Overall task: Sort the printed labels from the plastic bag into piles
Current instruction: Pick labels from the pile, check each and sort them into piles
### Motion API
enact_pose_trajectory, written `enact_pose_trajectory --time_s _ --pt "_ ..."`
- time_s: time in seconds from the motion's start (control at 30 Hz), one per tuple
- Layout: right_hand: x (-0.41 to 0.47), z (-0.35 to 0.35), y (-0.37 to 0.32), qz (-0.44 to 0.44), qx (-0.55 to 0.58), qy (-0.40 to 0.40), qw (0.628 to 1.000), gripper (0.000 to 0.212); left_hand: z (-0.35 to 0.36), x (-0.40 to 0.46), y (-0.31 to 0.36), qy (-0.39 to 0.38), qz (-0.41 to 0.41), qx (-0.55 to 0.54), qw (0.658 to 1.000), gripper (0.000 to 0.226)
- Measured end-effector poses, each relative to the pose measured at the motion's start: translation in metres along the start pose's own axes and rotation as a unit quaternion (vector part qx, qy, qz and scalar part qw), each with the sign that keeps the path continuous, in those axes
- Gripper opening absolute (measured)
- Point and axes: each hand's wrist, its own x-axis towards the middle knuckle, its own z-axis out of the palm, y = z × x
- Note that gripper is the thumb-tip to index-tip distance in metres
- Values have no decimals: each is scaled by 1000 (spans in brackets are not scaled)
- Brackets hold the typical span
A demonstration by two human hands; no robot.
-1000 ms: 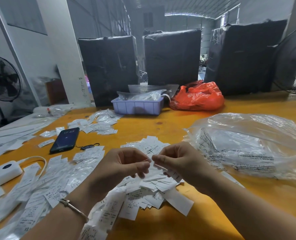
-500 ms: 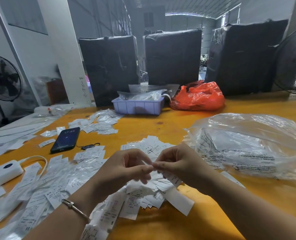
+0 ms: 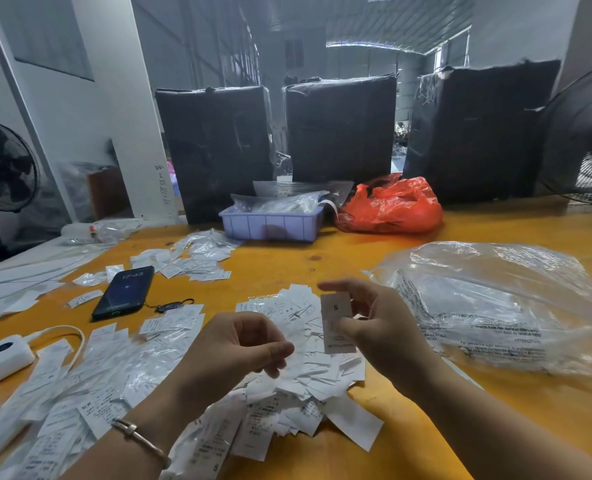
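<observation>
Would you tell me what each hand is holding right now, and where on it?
The right hand pinches a single label marked S by its lower half, thumb in front. The left hand is curled and appears to hold nothing.

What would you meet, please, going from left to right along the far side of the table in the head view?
Standing fan → lilac tray holding clear bags → orange plastic bag → second fan at the right edge.
</observation>
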Motion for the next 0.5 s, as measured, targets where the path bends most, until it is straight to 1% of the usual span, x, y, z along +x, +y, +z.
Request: enact_pose_trajectory --time_s 0.1,0.2,0.33,0.5 --pt "0 -2 -2 -33 48 25 998 60 2 -1 0 2 9 -10 1000 25" --pt "1 -4 -4 -41 102 45 993 65 3 -1 2 17 25 -17 999 26" --pt "1 -7 -8 -43 162 47 985 65 2 -2 2 44 39 0 998 26" --pt "0 -5 -10 -59 161 52 984 64 2 -4 4 51 60 14 997 24"
